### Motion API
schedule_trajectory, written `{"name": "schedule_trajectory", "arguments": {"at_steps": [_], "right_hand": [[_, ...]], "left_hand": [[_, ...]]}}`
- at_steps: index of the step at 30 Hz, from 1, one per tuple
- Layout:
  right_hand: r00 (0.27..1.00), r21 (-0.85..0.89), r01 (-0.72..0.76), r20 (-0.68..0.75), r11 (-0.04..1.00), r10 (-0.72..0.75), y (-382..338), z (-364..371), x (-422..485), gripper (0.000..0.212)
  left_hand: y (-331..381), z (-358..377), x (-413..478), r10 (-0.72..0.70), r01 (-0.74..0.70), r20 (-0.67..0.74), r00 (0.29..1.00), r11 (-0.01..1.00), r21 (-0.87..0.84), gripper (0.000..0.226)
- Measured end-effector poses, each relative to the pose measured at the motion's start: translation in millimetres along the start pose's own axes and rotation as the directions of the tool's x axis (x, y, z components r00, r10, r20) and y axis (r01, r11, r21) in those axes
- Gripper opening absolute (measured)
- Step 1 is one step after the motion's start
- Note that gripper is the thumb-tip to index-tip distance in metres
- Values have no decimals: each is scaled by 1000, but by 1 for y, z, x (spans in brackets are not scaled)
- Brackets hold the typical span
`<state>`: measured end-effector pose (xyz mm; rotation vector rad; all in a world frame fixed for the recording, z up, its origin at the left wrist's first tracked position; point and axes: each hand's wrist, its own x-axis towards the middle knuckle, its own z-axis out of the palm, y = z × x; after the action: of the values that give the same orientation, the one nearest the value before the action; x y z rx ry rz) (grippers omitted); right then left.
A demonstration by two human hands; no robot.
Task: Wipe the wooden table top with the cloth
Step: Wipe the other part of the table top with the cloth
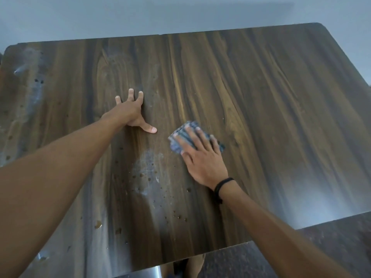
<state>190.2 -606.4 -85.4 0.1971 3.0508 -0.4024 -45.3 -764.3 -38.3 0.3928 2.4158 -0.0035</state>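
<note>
The dark wooden table top (271, 97) fills most of the head view, its grain running away from me. A folded blue-grey checked cloth (181, 131) lies flat near the table's middle. My right hand (202, 157) presses down on it with fingers spread, a black band on the wrist. My left hand (132, 112) rests to the left of the cloth, fingers splayed on the bare wood, holding nothing. Water drops and a pale smear (148, 167) sit on the wood between my arms.
A whitish streak with drops (34, 81) runs down the table's left side. A pale wall (140, 15) stands right behind the far edge. Dark speckled floor (331, 243) shows past the near right corner. A shiny metal table leg (152, 272) shows under the near edge.
</note>
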Motion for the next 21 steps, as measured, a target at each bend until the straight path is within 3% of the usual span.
{"name": "schedule_trajectory", "arguments": {"at_steps": [2, 3, 6, 10, 11, 14, 15, 18, 19, 21], "right_hand": [[988, -14, 150, 43, 989, -149, 21, -6, -7, 52], [992, -16, 123, 42, 992, -122, 35, -13, -1, 52], [989, 53, -146, 8, 988, 146, 41, -21, 8, 52], [994, 24, 87, 69, 996, -89, 22, -8, -25, 53], [994, 30, 78, 74, 997, -80, 28, -12, -21, 52], [991, 50, -130, 42, 990, 128, 19, -17, -12, 52], [993, 36, -121, 20, 992, 120, 7, -11, -21, 52], [995, -5, 81, 56, 997, -81, 5, -4, -50, 52], [996, 6, 61, 62, 998, -61, 15, -9, -47, 52], [991, 46, -126, 41, 991, 124, 21, -19, -40, 51]], "left_hand": [[-2, 2, 0, 11, -11, -7, 1000, 1000, -19, 162], [-3, 3, 0, 11, -12, -18, 1000, 1000, -27, 163], [-4, 4, 0, 6, -7, -29, 1000, 998, -56, 162], [-6, 16, -9, 48, -50, -142, 989, 999, -10, 143], [-7, 21, -11, 53, -55, -169, 984, 998, -6, 136], [-6, 29, -17, 51, -49, -196, 979, 999, 13, 121], [-6, 30, -19, 56, -53, -189, 980, 998, 19, 121], [-11, 32, -23, 71, -71, -122, 990, 997, 8, 140], [-14, 33, -25, 73, -73, -96, 993, 997, 0, 147], [-18, 36, -31, 83, -83, -71, 994, 997, 6, 156]]}}
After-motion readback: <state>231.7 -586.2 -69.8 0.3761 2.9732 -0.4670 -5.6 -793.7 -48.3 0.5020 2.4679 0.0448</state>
